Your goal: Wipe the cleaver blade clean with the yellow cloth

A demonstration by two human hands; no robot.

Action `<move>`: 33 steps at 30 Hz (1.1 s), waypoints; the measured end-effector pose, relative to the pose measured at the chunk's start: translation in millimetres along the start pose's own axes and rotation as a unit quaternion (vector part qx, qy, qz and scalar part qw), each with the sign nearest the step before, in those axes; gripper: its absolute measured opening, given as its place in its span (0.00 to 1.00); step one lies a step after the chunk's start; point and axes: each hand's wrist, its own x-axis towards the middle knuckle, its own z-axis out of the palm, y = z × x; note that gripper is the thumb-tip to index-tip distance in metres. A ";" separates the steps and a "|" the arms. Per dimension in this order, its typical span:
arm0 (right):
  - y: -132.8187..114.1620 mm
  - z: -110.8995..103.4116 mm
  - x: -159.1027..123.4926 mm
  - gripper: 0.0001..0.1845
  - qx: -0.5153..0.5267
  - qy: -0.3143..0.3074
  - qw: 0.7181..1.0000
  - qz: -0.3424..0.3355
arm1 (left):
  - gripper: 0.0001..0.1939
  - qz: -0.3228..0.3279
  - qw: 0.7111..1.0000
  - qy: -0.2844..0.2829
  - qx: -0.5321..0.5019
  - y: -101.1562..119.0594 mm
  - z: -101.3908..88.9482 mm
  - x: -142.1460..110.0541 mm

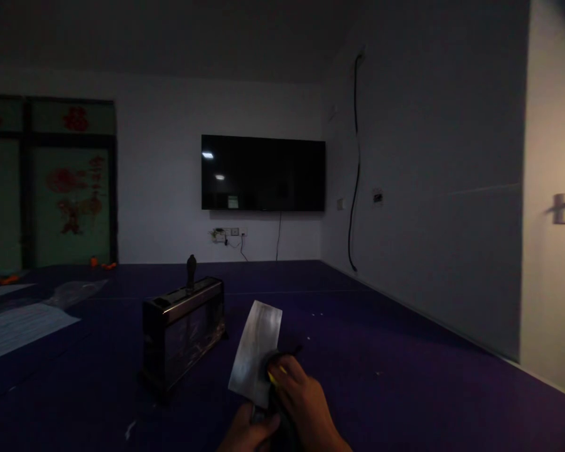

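Note:
A broad steel cleaver (pixel 254 351) points up and away from me at the bottom centre. My left hand (pixel 247 433) is closed round its handle at the frame's lower edge. My right hand (pixel 306 405) presses a dark cloth with a yellow spot (pixel 277 370) against the lower part of the blade, fingers curled on it. Just left of the blade stands a dark metal knife block (pixel 183 329) on the purple surface, with one knife handle (pixel 191 270) sticking up from a slot.
The purple surface (pixel 381 351) stretches to white walls. A black wall screen (pixel 262 172) hangs ahead, sockets and cables below it. Pale sheets (pixel 19 323) lie at the left. Glass doors with red decorations (pixel 70 188) stand far left. The room is dim.

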 end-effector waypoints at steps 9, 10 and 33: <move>8.3 6.3 0.6 0.39 -0.031 -0.029 0.999 0.006 | 0.28 -0.030 0.998 -0.015 0.056 -2.4 -6.7 9.8; 9.4 6.0 0.7 0.41 -0.038 -0.031 0.999 0.008 | 0.29 -0.035 0.998 -0.013 0.054 -3.7 -6.7 11.7; -16.1 1.7 2.9 0.25 0.022 -0.096 0.994 -0.048 | 0.22 -0.003 0.999 -0.051 -0.016 1.5 -11.6 5.5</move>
